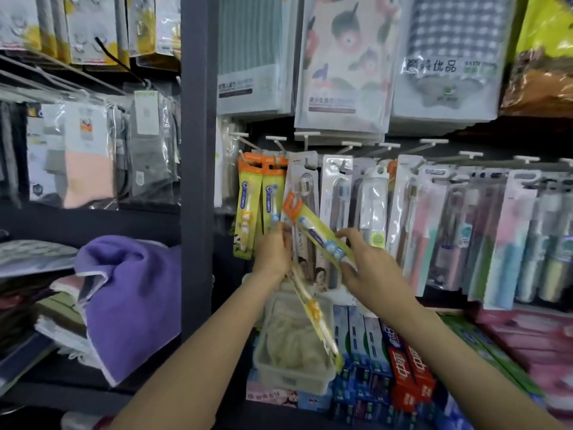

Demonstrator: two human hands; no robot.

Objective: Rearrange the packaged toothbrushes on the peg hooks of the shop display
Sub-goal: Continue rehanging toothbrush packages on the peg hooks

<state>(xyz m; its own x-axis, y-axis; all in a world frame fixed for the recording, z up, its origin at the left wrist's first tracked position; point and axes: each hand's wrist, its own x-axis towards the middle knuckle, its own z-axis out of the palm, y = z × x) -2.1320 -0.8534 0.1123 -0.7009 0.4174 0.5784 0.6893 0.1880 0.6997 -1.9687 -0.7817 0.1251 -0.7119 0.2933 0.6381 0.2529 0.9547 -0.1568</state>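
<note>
Right hand (369,268): pinches a tilted yellow toothbrush pack (319,235), orange end up-left.
Left hand (274,248): grips a second pack (313,308) hanging downward.

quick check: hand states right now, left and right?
Left hand: closed on a yellow toothbrush pack that hangs down from it.
Right hand: pinching a second yellow toothbrush pack with an orange top, tilted, off the hooks.
</note>
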